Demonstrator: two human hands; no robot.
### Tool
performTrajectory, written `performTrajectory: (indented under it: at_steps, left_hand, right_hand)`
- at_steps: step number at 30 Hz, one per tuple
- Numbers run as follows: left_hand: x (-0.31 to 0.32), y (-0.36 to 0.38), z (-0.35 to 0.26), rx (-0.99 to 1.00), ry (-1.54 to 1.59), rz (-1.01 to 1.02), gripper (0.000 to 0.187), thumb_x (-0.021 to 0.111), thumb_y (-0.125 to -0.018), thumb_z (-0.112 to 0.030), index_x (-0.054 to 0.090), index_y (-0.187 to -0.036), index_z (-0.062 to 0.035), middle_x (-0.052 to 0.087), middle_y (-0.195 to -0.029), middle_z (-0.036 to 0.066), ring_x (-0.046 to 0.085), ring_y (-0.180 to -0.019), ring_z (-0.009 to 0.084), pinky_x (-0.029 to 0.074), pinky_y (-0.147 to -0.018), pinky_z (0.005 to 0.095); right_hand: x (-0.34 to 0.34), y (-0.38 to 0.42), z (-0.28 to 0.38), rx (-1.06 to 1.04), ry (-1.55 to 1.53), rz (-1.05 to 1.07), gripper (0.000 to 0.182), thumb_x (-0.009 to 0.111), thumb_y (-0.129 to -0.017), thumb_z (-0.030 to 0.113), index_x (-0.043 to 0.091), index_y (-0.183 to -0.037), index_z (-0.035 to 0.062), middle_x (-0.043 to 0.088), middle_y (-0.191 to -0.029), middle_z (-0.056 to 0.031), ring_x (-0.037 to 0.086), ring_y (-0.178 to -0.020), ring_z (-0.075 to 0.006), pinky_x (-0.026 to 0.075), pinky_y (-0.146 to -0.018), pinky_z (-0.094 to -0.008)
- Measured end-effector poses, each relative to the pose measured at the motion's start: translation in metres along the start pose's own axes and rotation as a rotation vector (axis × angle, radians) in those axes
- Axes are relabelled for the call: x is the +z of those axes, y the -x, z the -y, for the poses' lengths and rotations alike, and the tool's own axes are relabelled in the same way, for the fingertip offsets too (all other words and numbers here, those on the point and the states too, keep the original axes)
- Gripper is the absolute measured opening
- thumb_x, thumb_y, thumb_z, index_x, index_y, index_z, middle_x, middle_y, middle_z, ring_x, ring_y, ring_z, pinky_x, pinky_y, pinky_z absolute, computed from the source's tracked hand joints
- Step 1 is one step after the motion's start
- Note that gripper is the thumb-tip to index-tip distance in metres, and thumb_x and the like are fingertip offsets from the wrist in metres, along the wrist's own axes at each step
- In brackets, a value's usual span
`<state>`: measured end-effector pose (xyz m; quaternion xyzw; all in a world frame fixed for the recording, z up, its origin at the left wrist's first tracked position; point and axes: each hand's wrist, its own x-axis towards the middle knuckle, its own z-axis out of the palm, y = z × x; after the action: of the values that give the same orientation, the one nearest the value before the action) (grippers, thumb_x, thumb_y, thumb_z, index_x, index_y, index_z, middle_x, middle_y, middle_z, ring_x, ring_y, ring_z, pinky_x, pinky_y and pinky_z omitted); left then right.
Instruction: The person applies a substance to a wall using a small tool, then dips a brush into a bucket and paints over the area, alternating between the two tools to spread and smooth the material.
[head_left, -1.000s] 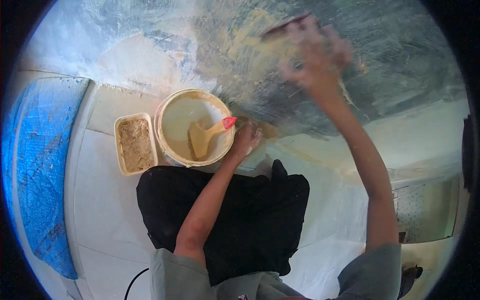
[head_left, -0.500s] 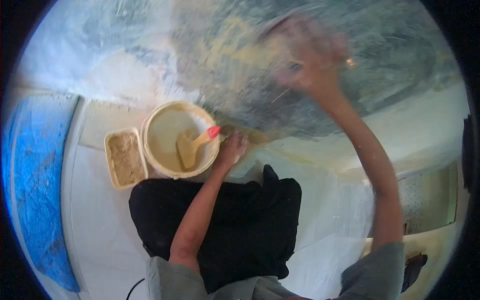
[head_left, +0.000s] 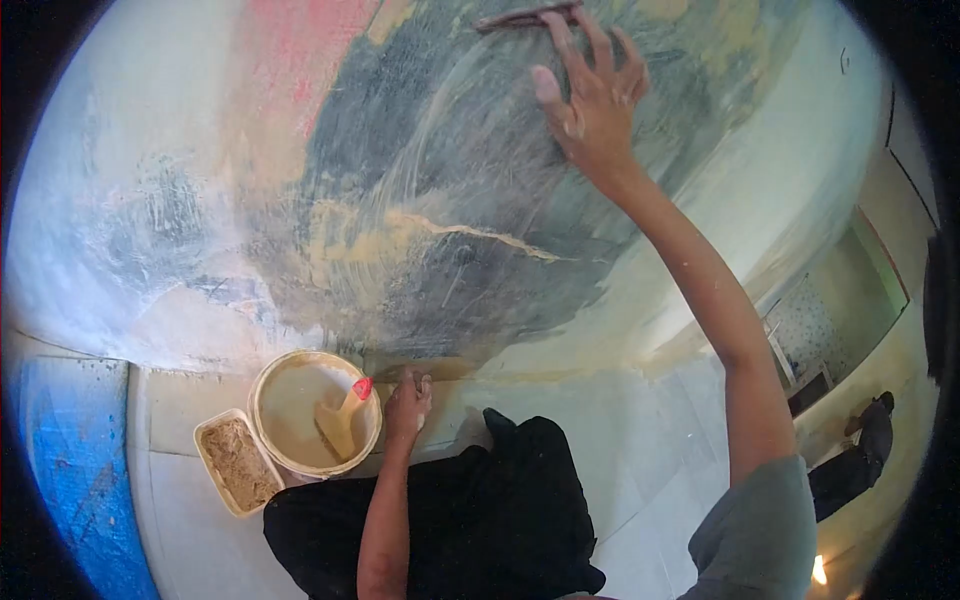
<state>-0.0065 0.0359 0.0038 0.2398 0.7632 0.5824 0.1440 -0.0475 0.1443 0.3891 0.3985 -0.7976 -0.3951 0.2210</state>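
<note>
My right hand (head_left: 597, 105) reaches up to the grey, yellow and red smeared wall (head_left: 480, 190), its fingers apart and their tips pressed on a thin flat dark tool (head_left: 528, 17) against the surface. Low down, my left hand (head_left: 408, 402) is curled beside the right rim of a round bucket (head_left: 262, 440); what its fingers hold, if anything, is hidden. Inside the bucket is pale liquid with a wide brush (head_left: 341, 420) that has a red handle end. A small rectangular tub (head_left: 238, 464) of brown paste touches the bucket's left side.
Blue sheeting (head_left: 85, 470) covers something at the far left. Light floor tiles (head_left: 640, 470) lie below the wall. Another person (head_left: 868, 445) in dark clothes is at the far right, near an opening. A bright light (head_left: 820, 570) shows at the lower right.
The view has tilted upward, so the bucket and tub appear lower. My right hand, blurred before, is now sharp and higher on the wall. My left hand remains beside the bucket.
</note>
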Motion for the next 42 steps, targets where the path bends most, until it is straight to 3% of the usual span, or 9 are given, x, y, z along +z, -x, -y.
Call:
performTrajectory:
  at_steps: [7,10,16,22,24,29,35,39,42]
  left_hand:
    - [0.002,0.004,-0.004,-0.007,-0.037,0.020,0.039,0.048,-0.088,-0.034,0.050,-0.110,-0.0022,0.063,-0.089,0.023,0.060,-0.085,0.0400,0.046,-0.074,0.0469]
    - [0.000,0.001,-0.003,0.016,-0.025,-0.009,0.041,0.047,-0.088,-0.036,0.049,-0.110,-0.0017,0.063,-0.086,0.022,0.060,-0.083,0.0406,0.046,-0.073,0.0481]
    - [-0.003,0.006,-0.008,0.048,-0.075,-0.021,0.043,0.045,-0.088,-0.037,0.048,-0.113,-0.0015,0.063,-0.080,0.022,0.060,-0.079,0.0402,0.046,-0.072,0.0491]
    - [0.000,-0.001,-0.004,-0.015,-0.099,0.061,0.046,0.046,-0.087,-0.037,0.045,-0.117,-0.0020,0.063,-0.084,0.022,0.060,-0.082,0.0404,0.046,-0.073,0.0492]
    - [-0.003,0.003,-0.008,-0.010,-0.095,0.067,0.046,0.046,-0.087,-0.037,0.045,-0.118,-0.0024,0.063,-0.086,0.021,0.060,-0.083,0.0404,0.046,-0.073,0.0492]
    - [-0.002,0.003,-0.003,0.001,-0.071,0.045,0.046,0.046,-0.088,-0.038,0.045,-0.118,-0.0035,0.063,-0.089,0.022,0.059,-0.088,0.0410,0.045,-0.078,0.0488]
    - [0.003,0.000,0.004,0.029,0.017,-0.018,0.043,0.044,-0.090,-0.039,0.046,-0.117,-0.0051,0.061,-0.094,0.025,0.058,-0.089,0.0443,0.045,-0.076,0.0505]
    - [0.000,0.006,-0.004,-0.040,-0.080,0.092,0.048,0.045,-0.089,-0.037,0.043,-0.119,-0.0003,0.061,-0.094,0.026,0.058,-0.093,0.0423,0.045,-0.082,0.0468]
    - [0.003,0.002,0.002,-0.003,0.025,0.043,0.048,0.046,-0.089,-0.037,0.044,-0.117,0.0019,0.061,-0.096,0.026,0.058,-0.093,0.0424,0.045,-0.082,0.0468]
  right_hand:
    - [-0.015,0.007,-0.032,0.012,0.349,-0.066,0.062,0.057,-0.078,0.047,0.043,-0.133,0.0223,0.039,-0.138,-0.0015,0.036,-0.124,-0.0243,0.023,-0.101,-0.0492]
    - [-0.032,-0.024,-0.032,0.535,0.369,-0.243,0.062,0.057,-0.077,0.050,0.045,-0.132,0.0237,0.039,-0.139,-0.0013,0.036,-0.124,-0.0244,0.025,-0.101,-0.0479]
    - [-0.026,-0.058,-0.040,0.467,0.228,0.124,0.059,0.056,-0.078,0.052,0.048,-0.129,0.0259,0.037,-0.141,-0.0012,0.034,-0.128,-0.0236,0.024,-0.103,-0.0472]
    - [-0.004,-0.076,-0.028,-0.303,-0.084,-0.072,0.047,0.057,-0.081,0.046,0.054,-0.122,0.0236,0.048,-0.131,-0.0022,0.043,-0.121,-0.0236,0.026,-0.101,-0.0506]
    - [-0.035,-0.095,-0.047,0.552,-0.110,-0.157,0.051,0.057,-0.079,0.049,0.053,-0.123,0.0237,0.046,-0.133,-0.0030,0.037,-0.126,-0.0220,0.024,-0.105,-0.0493]
    - [0.009,-0.080,0.000,-0.188,-0.019,-0.003,0.059,0.057,-0.079,0.052,0.046,-0.129,0.0247,0.039,-0.138,-0.0023,0.030,-0.131,-0.0198,0.018,-0.110,-0.0451]
    - [0.008,-0.047,0.029,0.127,0.096,0.008,0.054,0.058,-0.077,0.051,0.051,-0.124,0.0261,0.040,-0.137,-0.0018,0.033,-0.128,-0.0235,0.019,-0.109,-0.0478]
    - [0.033,-0.012,0.039,-0.151,0.109,-0.004,0.055,0.060,-0.076,0.048,0.050,-0.126,0.0265,0.041,-0.137,-0.0021,0.031,-0.129,-0.0276,0.020,-0.107,-0.0500]
    - [0.013,-0.015,0.046,0.475,0.334,-0.089,0.056,0.059,-0.076,0.047,0.049,-0.128,0.0269,0.041,-0.137,-0.0005,0.030,-0.129,-0.0298,0.019,-0.107,-0.0493]
